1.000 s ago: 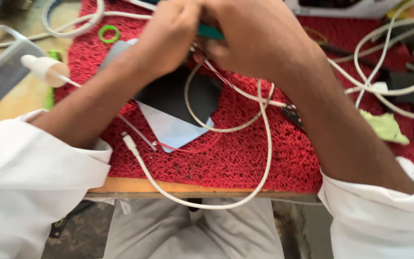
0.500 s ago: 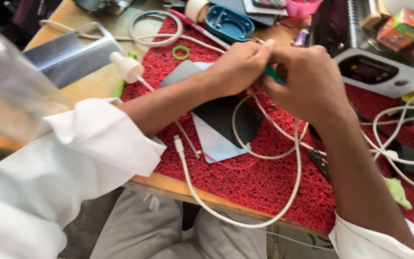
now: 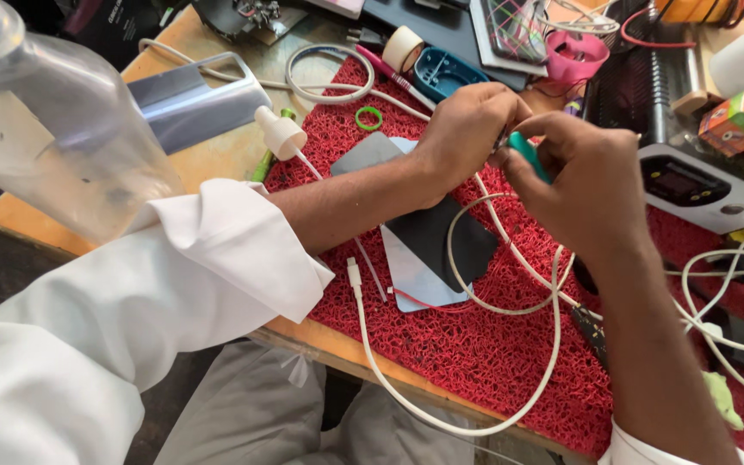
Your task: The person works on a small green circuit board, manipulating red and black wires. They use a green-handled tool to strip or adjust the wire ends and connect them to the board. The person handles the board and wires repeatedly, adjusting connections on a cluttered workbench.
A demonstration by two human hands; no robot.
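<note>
Teal-handled tool: pinched in my right hand, above the red mat. My left hand is curled closed beside its tip; what it grasps I cannot tell. White cable loops below, over a dark phone panel.
</note>
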